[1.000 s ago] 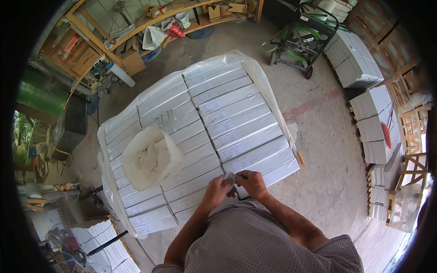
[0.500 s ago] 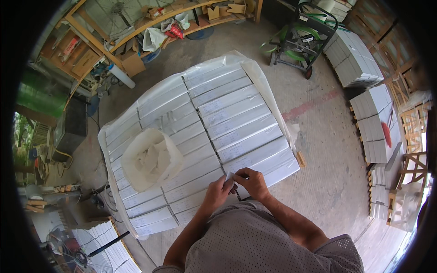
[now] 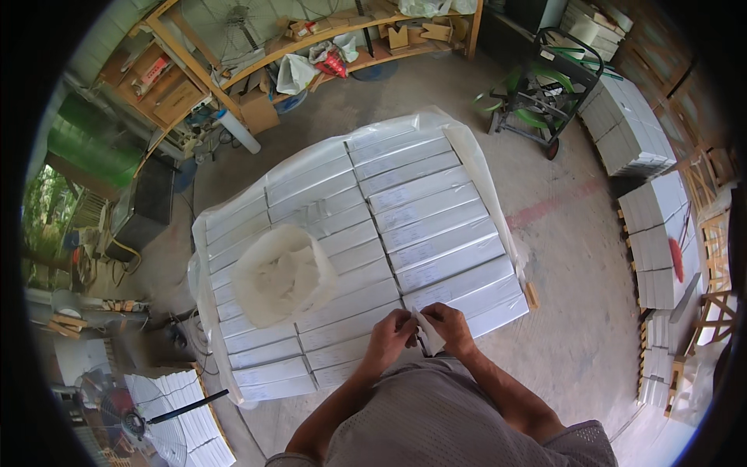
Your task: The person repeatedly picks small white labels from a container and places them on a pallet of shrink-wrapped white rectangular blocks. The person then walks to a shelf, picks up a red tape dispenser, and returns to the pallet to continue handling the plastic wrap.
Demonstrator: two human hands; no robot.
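Note:
My left hand and my right hand meet close to my body, above the near edge of a broad stack of long white boxes. Between them is a small white slip of paper, its fine detail too small to read. Fingers of the right hand pinch it, and the slip hangs down beside them. The left fingers are closed at its left edge. On top of the boxes, left of my hands, stands a translucent whitish bucket holding pale paper-like scraps. Printed labels show on many box sides.
Clear plastic sheeting rims the stack. A wheeled black frame with green strap stands at the back right. Stacks of white boxes line the right side. Wooden shelving runs along the back. A fan is at lower left.
The view has shifted, so the surroundings sit lower and farther right. Both hands stay together, now turned so the white slip hangs below the right fingers.

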